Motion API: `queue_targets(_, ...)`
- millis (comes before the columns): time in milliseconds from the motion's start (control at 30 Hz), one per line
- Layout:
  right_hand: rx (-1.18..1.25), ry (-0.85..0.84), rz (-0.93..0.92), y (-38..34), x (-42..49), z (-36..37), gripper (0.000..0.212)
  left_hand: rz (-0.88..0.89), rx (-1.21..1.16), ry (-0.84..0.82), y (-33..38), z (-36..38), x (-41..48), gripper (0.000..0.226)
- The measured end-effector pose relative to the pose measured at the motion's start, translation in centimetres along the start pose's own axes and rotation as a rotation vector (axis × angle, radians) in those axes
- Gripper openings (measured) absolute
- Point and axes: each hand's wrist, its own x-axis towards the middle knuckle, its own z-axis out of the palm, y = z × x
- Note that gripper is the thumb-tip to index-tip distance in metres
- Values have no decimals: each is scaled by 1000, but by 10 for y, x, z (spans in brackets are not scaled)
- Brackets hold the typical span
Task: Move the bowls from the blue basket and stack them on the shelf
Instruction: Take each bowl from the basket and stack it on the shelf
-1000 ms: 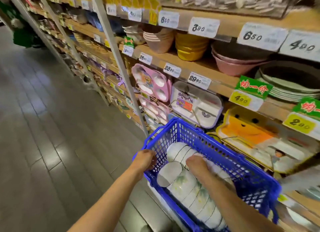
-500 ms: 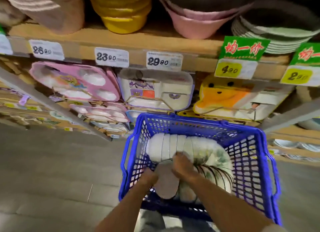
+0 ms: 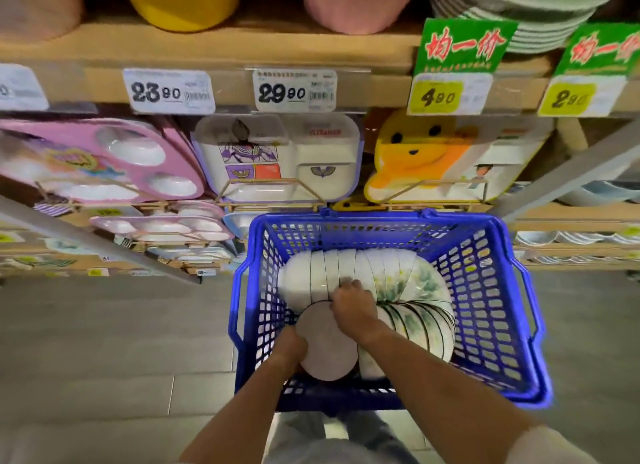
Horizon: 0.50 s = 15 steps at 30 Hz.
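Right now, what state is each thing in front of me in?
blue basket, upright, loaded with bowls.
bowls, nested in rows, lying on their sides.
end bowl, base facing the camera, inside the basket.
right hand, fingers curled over the end bowl's rim.
left hand, against the end bowl's edge, fingers hidden.

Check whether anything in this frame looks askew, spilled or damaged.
Nothing spilled or visibly broken. The bowls lie on their sides in two nested rows inside the blue basket, the far row bending round at its right end; likely just packing.
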Motion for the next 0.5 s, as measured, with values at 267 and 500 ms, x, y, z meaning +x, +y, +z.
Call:
queue_targets(267,447,-12,-13,4,-13,-54,35,107,195,94,37,-47,-53,34)
queue_targets(500,1185,-19,-53,31,-47,-101,15,150,-71,98,80,-76,-120,28)
